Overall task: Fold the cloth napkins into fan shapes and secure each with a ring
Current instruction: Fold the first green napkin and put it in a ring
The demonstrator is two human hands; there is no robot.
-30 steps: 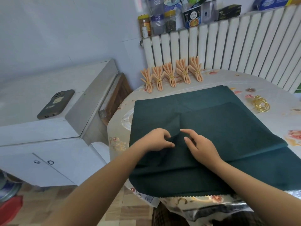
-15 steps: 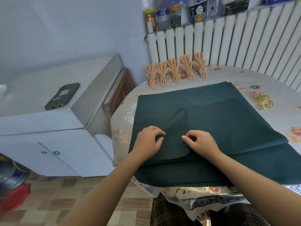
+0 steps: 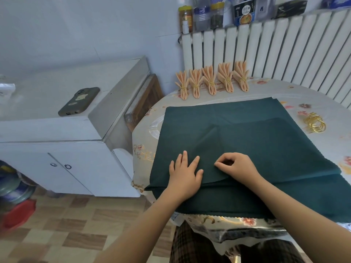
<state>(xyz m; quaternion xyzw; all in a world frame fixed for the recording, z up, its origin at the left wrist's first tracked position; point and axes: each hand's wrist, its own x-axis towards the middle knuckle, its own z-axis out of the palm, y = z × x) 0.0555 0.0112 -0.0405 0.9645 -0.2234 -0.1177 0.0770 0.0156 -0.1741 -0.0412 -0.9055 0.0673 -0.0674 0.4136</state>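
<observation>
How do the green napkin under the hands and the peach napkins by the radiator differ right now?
The green napkin lies flat, barely folded; the peach napkins are pleated into fans. The green one has no ring, each peach one wears a gold ring. The green is under both hands; the peach sit untouched in a row. Both are on the same table.

The napkin point(image 3: 266, 141) lies spread over the near part of the bench point(image 3: 296, 92), its near edge hanging over the bench's front. Both hands sit on its near-left part: the left hand point(image 3: 185, 174) flat on the cloth, the right hand point(image 3: 236, 166) just beside it to the right, fingers curled at a fold. Behind the napkin, five folded napkins point(image 3: 211, 80) stand in a row along the bench's far-left edge, before the radiator point(image 3: 275, 50). A pile of rings point(image 3: 315, 124) lies on the bench right of the napkin. Jars point(image 3: 201, 17) stand on top of the radiator. Left of the bench stands a cabinet point(image 3: 57, 133) with a phone point(image 3: 79, 101) on top.
</observation>
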